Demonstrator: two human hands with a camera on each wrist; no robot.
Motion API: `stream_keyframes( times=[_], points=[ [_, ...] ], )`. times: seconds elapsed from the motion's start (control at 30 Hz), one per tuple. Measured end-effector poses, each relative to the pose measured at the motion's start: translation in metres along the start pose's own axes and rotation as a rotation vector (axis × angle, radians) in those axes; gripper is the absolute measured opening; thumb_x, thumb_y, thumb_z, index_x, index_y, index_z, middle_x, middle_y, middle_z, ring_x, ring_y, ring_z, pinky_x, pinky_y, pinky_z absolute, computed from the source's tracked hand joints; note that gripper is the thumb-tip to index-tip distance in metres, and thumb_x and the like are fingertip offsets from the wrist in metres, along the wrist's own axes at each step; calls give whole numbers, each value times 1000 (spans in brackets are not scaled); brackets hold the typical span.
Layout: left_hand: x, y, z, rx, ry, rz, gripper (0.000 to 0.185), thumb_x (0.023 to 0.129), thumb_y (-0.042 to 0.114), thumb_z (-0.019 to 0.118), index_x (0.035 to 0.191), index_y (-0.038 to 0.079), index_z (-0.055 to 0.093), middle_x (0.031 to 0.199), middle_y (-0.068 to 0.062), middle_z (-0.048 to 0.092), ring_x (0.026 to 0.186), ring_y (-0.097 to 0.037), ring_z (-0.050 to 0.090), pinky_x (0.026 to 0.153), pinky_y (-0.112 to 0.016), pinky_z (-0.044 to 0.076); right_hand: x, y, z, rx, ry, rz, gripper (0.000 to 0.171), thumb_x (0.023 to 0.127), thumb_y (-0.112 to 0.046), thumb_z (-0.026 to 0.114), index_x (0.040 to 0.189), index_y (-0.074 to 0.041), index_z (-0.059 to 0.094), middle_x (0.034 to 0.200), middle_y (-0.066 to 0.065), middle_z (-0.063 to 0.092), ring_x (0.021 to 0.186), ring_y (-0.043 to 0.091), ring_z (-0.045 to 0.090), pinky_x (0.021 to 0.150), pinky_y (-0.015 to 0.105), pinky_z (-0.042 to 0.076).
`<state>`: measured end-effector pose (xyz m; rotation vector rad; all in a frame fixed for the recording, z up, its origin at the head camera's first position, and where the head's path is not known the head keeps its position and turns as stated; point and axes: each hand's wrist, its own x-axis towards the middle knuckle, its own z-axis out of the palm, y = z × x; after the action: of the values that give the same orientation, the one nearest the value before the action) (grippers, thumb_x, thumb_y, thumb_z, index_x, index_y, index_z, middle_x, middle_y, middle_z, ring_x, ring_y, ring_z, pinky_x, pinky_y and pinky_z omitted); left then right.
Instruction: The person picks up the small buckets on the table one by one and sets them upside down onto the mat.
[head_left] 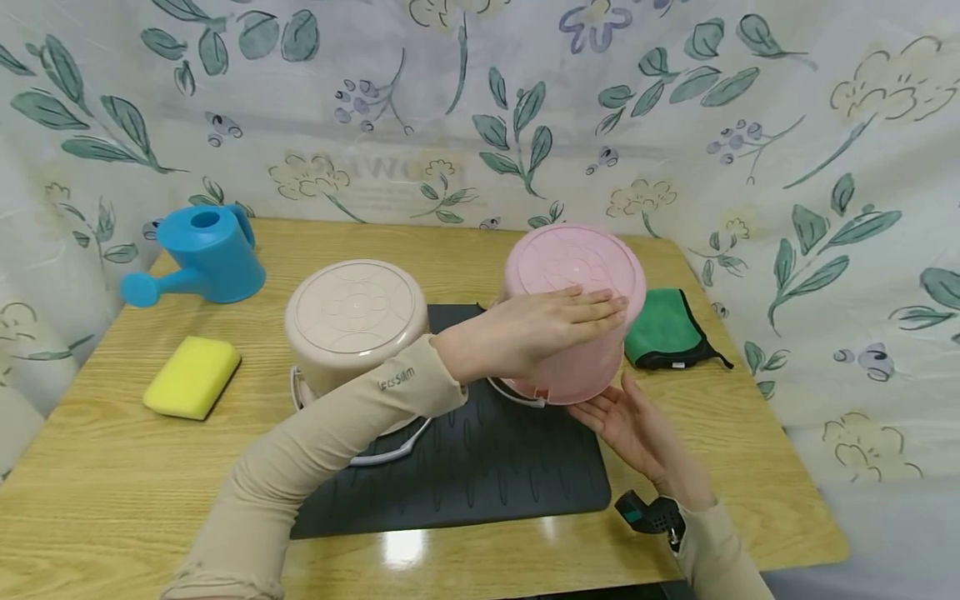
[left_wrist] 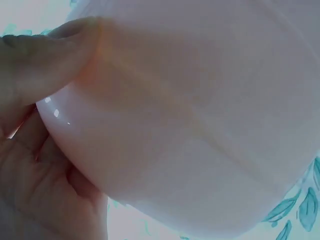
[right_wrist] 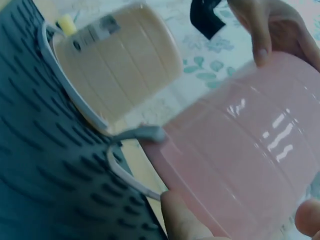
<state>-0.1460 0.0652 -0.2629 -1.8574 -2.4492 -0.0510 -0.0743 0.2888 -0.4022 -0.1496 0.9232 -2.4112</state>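
Observation:
An upside-down pink bucket (head_left: pixel 566 262) leans over the right part of the dark mat, its white handle (right_wrist: pixel 131 175) hanging at the rim. My left hand (head_left: pixel 555 325) reaches across and holds the bucket's base end, fingers laid over the base. In the left wrist view its thumb (left_wrist: pixel 55 60) presses on the bucket's wall. Low at the rim, my right hand (head_left: pixel 637 429) holds the bucket from the right, with a fingertip (right_wrist: pixel 182 220) against the rim. A beige bucket (head_left: pixel 356 312) stands upside down to the left, its front partly hidden behind my left sleeve.
The dark ribbed mat (head_left: pixel 480 467) lies under both buckets on the wooden table (head_left: pixel 97 492). At the left are a blue watering can (head_left: pixel 217 250) and a yellow sponge (head_left: pixel 191 375). A folded green cloth (head_left: pixel 660 325) lies to the right. A floral curtain (head_left: pixel 420 108) hangs behind.

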Motion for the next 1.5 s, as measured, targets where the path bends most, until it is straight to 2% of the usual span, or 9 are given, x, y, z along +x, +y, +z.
stream_keyframes(
  times=[0.1, 0.2, 0.33, 0.5, 0.6, 0.8, 1.1, 1.37, 1.5],
  points=[
    [-1, 1, 0, -3, 13, 23, 97, 72, 29, 78, 146, 7, 19, 152, -5, 16, 140, -16, 11, 113, -27, 6, 0, 8, 5, 49, -4, -1, 62, 99, -40, 11, 142, -2, -12, 136, 14, 39, 129, 27, 37, 109, 37, 26],
    [-4, 0, -3, -34, 78, 56, 76, 79, 13, 70, 143, 6, 29, 149, -5, 26, 138, -18, 19, 113, -28, 9, 5, 14, 14, 84, -24, 7, 64, 99, -42, 13, 142, -1, -11, 137, 15, 38, 130, 27, 36, 110, 37, 22],
    [-10, -2, -12, -28, 158, 46, 55, 87, 3, 55, 140, 6, 38, 144, -5, 36, 135, -18, 27, 113, -26, 12, 16, 17, 26, 85, -47, 14, 68, 98, -44, 17, 142, -1, -11, 138, 15, 37, 130, 27, 36, 111, 37, 21],
    [-21, -7, -20, -14, 216, 3, 51, 88, 1, 53, 138, 6, 41, 141, -5, 40, 134, -18, 31, 112, -26, 15, 31, 18, 36, 58, -67, -1, 69, 98, -45, 18, 144, -1, -10, 140, 14, 33, 130, 27, 35, 111, 38, 20],
    [-23, -9, -18, 21, 237, 15, 48, 90, 5, 53, 137, 6, 43, 140, -5, 42, 133, -18, 32, 112, -27, 16, 38, 18, 37, 28, -58, -7, 69, 98, -46, 19, 144, -1, -8, 139, 14, 34, 130, 27, 36, 111, 38, 21],
    [-23, -11, -12, 66, 227, 22, 45, 94, 12, 49, 137, 7, 42, 141, -3, 42, 133, -16, 32, 112, -26, 15, 47, 22, 34, -4, -44, -47, 68, 98, -45, 20, 144, 0, -3, 137, 14, 38, 129, 27, 37, 109, 37, 25],
    [-27, -17, -8, -43, 162, -6, 53, 89, 12, 54, 139, 6, 38, 143, -4, 38, 135, -17, 27, 113, -25, 11, 51, 30, 30, -2, -42, -15, 64, 99, -43, 17, 145, -3, -2, 136, 13, 40, 128, 27, 38, 108, 36, 28],
    [-22, -18, 4, -94, 178, 30, 54, 88, 12, 56, 138, 6, 39, 142, -4, 39, 135, -17, 29, 113, -26, 13, 45, 35, 22, 33, -17, 3, 63, 99, -43, 13, 143, 0, -3, 135, 15, 40, 127, 28, 39, 109, 38, 25],
    [-21, -19, 12, -110, 167, 29, 54, 87, 12, 57, 138, 7, 40, 142, -4, 39, 135, -17, 28, 113, -28, 13, 39, 38, 18, 26, -4, 22, 65, 99, -44, 14, 143, 0, -6, 138, 16, 33, 129, 29, 36, 109, 39, 25]
  ],
)
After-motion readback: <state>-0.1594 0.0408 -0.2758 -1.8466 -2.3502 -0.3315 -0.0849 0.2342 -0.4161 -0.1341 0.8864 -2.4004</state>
